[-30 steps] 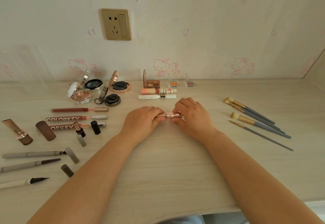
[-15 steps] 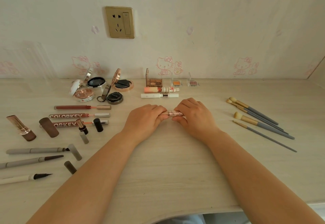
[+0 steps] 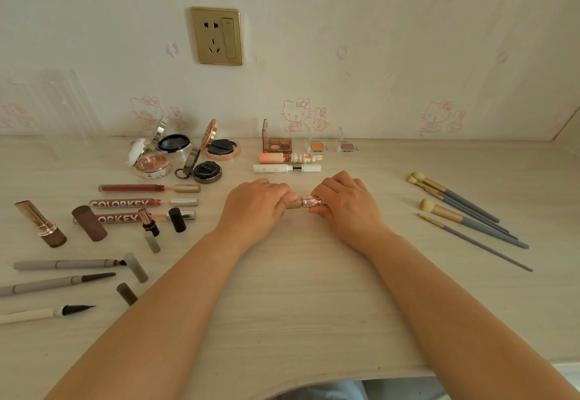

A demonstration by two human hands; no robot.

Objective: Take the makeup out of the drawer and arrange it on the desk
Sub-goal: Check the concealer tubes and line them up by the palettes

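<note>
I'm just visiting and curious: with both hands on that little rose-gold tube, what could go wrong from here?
Both the left hand and the right hand grip the rose-gold tube low over the desk. If the cap comes off with a jerk, a hand might knock the white tube lying just behind. A piece slipping from the grip could also roll toward the uncapped lip glosses on the left.

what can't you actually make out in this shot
Head view only:
- Rose-gold tube: its ends are hidden by the left hand and right hand, so open or capped is unclear.
- Grey pencils: cut off by the left edge.
- Small eyeshadow pans: too small to read.
</note>
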